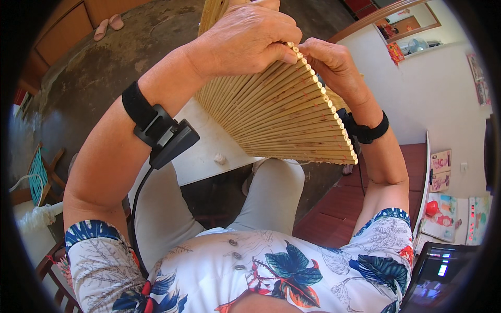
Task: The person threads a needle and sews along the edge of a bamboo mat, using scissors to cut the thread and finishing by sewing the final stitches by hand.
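A mat of thin yellowish sticks (276, 115), bound side by side with reddish thread marks, hangs in front of me above my knees. Its right edge shows a row of pale cut stick ends. My left hand (250, 41) is closed over the mat's upper part, thumb and forefinger at the top of that edge. Just to the right, my right hand (334, 65) pinches the same edge from its outer side; some of its fingers are hidden behind the mat. Black straps with small devices circle both forearms.
Below the mat is a white tabletop (201, 151) with a small whitish lump (219, 158) on it. A dark red wooden surface (334, 214) lies to my right, near a dark screen (443, 276). Pink slippers (108, 27) sit on the floor far left; a turquoise-webbed chair (36, 175) stands nearer.
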### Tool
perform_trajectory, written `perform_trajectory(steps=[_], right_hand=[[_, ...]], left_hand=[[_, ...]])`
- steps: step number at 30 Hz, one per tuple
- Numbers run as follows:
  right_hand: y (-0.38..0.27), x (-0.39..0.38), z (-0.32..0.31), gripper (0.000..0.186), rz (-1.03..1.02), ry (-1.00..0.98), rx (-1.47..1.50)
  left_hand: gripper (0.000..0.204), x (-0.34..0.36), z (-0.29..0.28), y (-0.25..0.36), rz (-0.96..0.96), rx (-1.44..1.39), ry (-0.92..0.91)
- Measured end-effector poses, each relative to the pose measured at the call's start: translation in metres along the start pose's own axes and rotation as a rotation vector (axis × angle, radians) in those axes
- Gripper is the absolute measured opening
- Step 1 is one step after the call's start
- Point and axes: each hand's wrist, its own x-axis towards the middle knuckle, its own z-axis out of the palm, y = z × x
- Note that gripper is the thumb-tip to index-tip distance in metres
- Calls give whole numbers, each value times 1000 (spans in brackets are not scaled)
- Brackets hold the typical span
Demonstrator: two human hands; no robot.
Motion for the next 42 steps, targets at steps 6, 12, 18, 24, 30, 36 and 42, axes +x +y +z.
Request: perform_trajectory(steps=[6, 12, 18, 24, 30, 36, 42], right_hand=[[-6, 3, 3, 15, -6, 15, -86], [-11, 1, 5, 9, 101, 34, -168], [-12, -1, 7, 12, 142, 86, -132], [-23, 1, 6, 16, 154, 47, -203], [-22, 0, 7, 20, 165, 14, -116], [-25, 2, 4, 20, 208, -17, 54], [-35, 3, 1, 21, 238, -62, 42]], left_hand=[[6, 0, 1, 1, -10, -3, 28], [6, 2, 1, -1, 0, -25, -12], [7, 0, 3, -4, 32, -18, 24], [8, -1, -1, 2, 13, 3, 11], [7, -1, 0, 1, -1, 8, -8], [7, -1, -1, 1, -7, -1, -30], [9, -2, -4, 1, -12, -16, -30]])
